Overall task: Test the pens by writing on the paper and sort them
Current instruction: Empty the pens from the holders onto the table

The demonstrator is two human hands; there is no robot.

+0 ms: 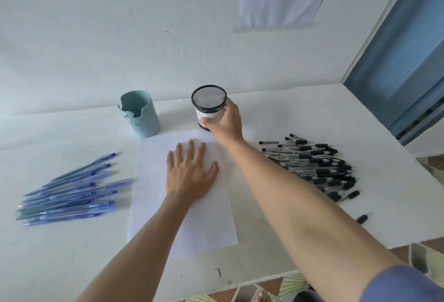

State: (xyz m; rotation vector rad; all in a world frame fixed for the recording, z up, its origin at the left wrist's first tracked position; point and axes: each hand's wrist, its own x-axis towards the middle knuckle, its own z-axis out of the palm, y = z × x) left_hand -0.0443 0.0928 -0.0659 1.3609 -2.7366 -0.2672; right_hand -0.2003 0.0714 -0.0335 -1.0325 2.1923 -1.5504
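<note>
White table (72,253): right hand (225,121) curls round mesh cup (208,100) beside teal holder (144,119), left hand (189,177) spread on paper (204,225).

The blue pens (69,193) lie smeared by motion blur, their count unclear. The right hand (225,121) covers much of the label on the black mesh cup (209,100); the print, perhaps red, is unreadable. The right forearm (288,193) hides the near edge of the black pens (317,165), and the left hand (189,174) covers part of the paper (204,225).

The white table (300,114) bears paper (204,225), blue pens (69,196) left, black pens (314,165) right, and a teal holder (141,114).
</note>
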